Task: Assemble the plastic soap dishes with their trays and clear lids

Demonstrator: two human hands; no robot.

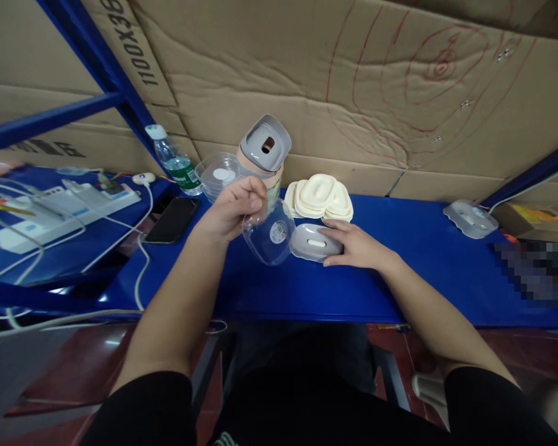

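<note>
My left hand [238, 207] pinches the edge of a clear plastic lid [266, 238] that bears a round white label. The lid is held tilted above the blue table, just left of a grey oval-slotted dish [307, 241]. On the right rim of that dish rests my right hand [353, 243], its fingers apart. Behind the dish lies a pile of cream-coloured plastic pieces [320, 193]. A stack of grey and pinkish containers [266, 145] stands behind my left hand, with clear plastic lids or bowls [218, 170] at its left.
A water bottle [179, 164] and a black phone [173, 220] are on the left, near a white power strip [65, 214] with cables. A clear wavy piece [470, 218] and a cardboard box [532, 223] sit at right. Cardboard [297, 80] backs the blue table [400, 272].
</note>
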